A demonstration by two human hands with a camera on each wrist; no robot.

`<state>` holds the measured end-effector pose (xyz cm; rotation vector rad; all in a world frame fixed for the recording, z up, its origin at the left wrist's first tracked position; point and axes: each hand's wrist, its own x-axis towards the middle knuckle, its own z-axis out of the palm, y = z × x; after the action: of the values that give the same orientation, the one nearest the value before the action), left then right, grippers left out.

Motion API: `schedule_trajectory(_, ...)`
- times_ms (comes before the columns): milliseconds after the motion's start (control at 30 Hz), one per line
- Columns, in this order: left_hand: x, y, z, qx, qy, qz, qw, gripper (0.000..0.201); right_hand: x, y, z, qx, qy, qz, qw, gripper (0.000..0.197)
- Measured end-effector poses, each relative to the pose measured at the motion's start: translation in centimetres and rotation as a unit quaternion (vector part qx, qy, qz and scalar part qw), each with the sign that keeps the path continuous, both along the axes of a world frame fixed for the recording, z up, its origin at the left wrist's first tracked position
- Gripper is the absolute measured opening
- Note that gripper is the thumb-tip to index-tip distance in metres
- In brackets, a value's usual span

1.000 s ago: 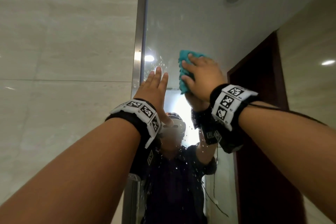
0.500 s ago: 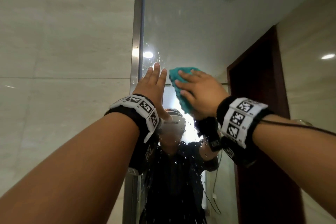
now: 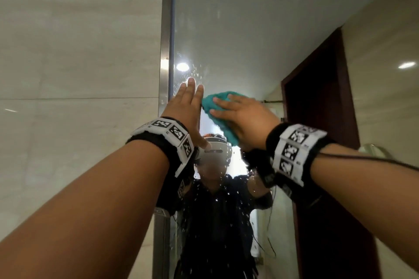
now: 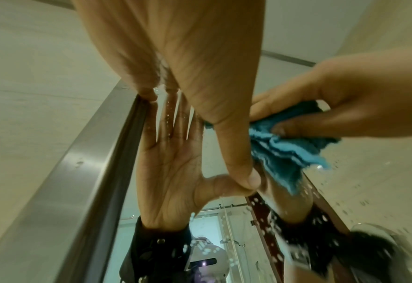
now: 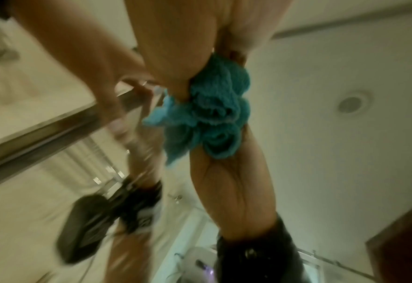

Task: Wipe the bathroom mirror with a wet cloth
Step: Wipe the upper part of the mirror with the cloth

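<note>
- Where both forearms reach up from the bottom of the head view, each wrist carries a black band with white coded tags, the left one (image 3: 169, 140) and the right one (image 3: 292, 149).
- Just beyond the bands, the left hand (image 3: 184, 106) lies flat with straight fingers, its fingertips and thumb tip touching the mirror (image 3: 238, 29) close to the steel frame (image 3: 165, 52); its grip is wide and holds nothing.
- Beside it, the right hand (image 3: 242, 118) presses a bunched teal cloth (image 3: 217, 115) against the glass, fingers spread over the top and thumb tucked under the folds, so this grip holds the cloth.
- The cloth sits at about head height in the reflection, just right of the left hand's fingers, its edge near them.
- Water drops (image 3: 217, 197) speckle the glass below the hands and around a reflected ceiling lamp (image 3: 182, 66).
- Farther in the reflection stand a dark wooden door (image 3: 317, 97) and the ceiling.
- Left of the frame runs a pale tiled wall (image 3: 79, 52).
</note>
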<state>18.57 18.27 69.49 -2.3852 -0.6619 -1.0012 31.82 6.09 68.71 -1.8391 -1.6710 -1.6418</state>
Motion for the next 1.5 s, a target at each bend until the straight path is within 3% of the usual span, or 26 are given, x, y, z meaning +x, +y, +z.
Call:
schedule_trajectory(133, 0.1, 0.1, 0.0, 0.003, -0.001, 0.007, 1.0, 0.14, 3.2, -1.7, 5.8, 0.128, 0.133, -0.04, 0.982, 0.05)
schedule_trajectory(233, 0.2, 0.1, -0.1, 0.001, -0.004, 0.005, 1.0, 0.141, 2.2, -0.6, 2.9, 0.132, 0.088, -0.035, 0.987, 0.053)
schedule_trajectory(333, 0.1, 0.0, -0.1, 0.006, -0.008, 0.002, 1.0, 0.142, 0.7, 0.5, -1.8, 0.022, 0.03, -0.036, 0.999, 0.062)
schedule_trajectory(400, 0.1, 0.0, -0.1, 0.011, -0.013, 0.003, 1.0, 0.142, 1.3, 0.3, -1.5, -0.021, 0.014, -0.033, 0.999, 0.061)
schedule_trajectory(533, 0.2, 0.1, -0.1, 0.006, -0.017, -0.003, 1.0, 0.142, 3.6, -1.8, 2.6, 0.105, 0.104, -0.015, 0.989, 0.056)
schedule_trajectory(633, 0.3, 0.3, -0.2, 0.009, -0.022, -0.006, 1.0, 0.141, 3.1, -1.2, 1.7, 0.15, 0.106, -0.037, 0.982, 0.058)
schedule_trajectory(800, 0.2, 0.2, -0.1, 0.013, -0.013, -0.004, 1.0, 0.14, 0.6, 1.4, -3.4, -0.021, -0.024, 0.017, 0.999, 0.064)
schedule_trajectory(900, 0.2, 0.4, -0.1, 0.009, -0.018, -0.007, 1.0, 0.141, 1.3, -0.7, 0.0, 0.081, 0.124, 0.07, 0.987, 0.054)
schedule_trajectory(967, 0.3, 0.5, -0.2, 0.005, -0.02, -0.009, 1.0, 0.141, 1.9, -2.2, 2.4, 0.171, 0.194, 0.036, 0.965, 0.054)
schedule_trajectory(1033, 0.3, 0.5, -0.2, 0.001, -0.02, -0.008, 1.0, 0.142, 1.5, -2.1, 2.5, 0.172, 0.172, -0.023, 0.97, 0.054)
schedule_trajectory(1200, 0.2, 0.1, -0.2, 0.006, -0.015, 0.002, 1.0, 0.141, 0.4, 0.5, -1.6, -0.002, 0.022, -0.074, 0.997, 0.07)
schedule_trajectory(1300, 0.3, 0.2, 0.1, 0.005, -0.015, 0.005, 1.0, 0.143, 2.4, -0.6, 1.9, 0.077, 0.082, -0.037, 0.993, 0.064)
schedule_trajectory(1367, 0.4, 0.3, 0.1, 0.006, -0.016, 0.007, 1.0, 0.142, 2.9, -1.4, 3.8, 0.127, 0.133, -0.057, 0.981, 0.056)
schedule_trajectory(1433, 0.3, 0.2, -0.2, 0.003, -0.014, 0.002, 1.0, 0.142, 1.8, -1.0, 2.5, 0.141, 0.14, -0.066, 0.978, 0.059)
schedule_trajectory(1500, 0.1, 0.0, -0.2, 0.005, -0.013, 0.002, 1.0, 0.142, -0.1, -0.3, -0.9, 0.085, 0.084, -0.059, 0.991, 0.066)
